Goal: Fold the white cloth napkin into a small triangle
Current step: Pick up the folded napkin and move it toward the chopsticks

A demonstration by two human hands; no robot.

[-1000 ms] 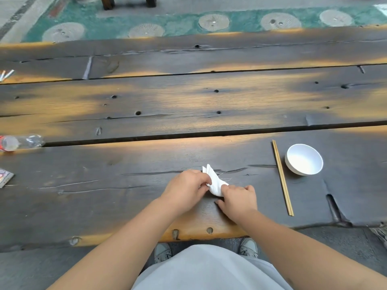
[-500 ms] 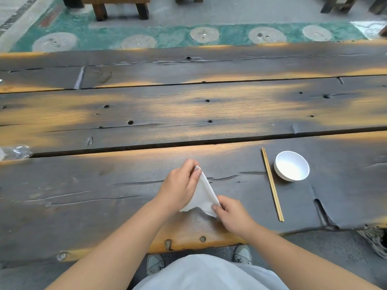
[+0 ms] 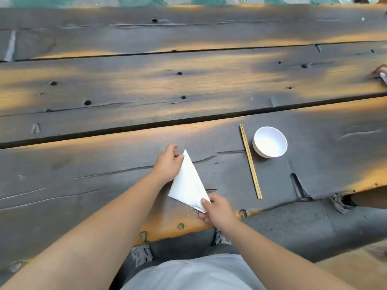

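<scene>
The white cloth napkin [image 3: 188, 184] is spread as a flat triangle over the near plank of the dark wooden table [image 3: 104, 181], its long tip pointing away from me. My left hand [image 3: 168, 165] pinches the far tip and upper left edge. My right hand [image 3: 216, 209] pinches the near right corner, where loose threads hang. The napkin is stretched taut between both hands, and I cannot tell if it rests on the wood or hovers just above it.
A pair of wooden chopsticks [image 3: 250, 161] lies to the right of the napkin, with a white bowl [image 3: 270, 144] beside them. The table's front edge [image 3: 188, 227] runs just below my right hand. Deep gaps separate the planks.
The napkin was bunched small between both hands; my hands have drawn apart, left going away and right toward me, opening it into a larger flat triangle. The camera view shifted closer.
</scene>
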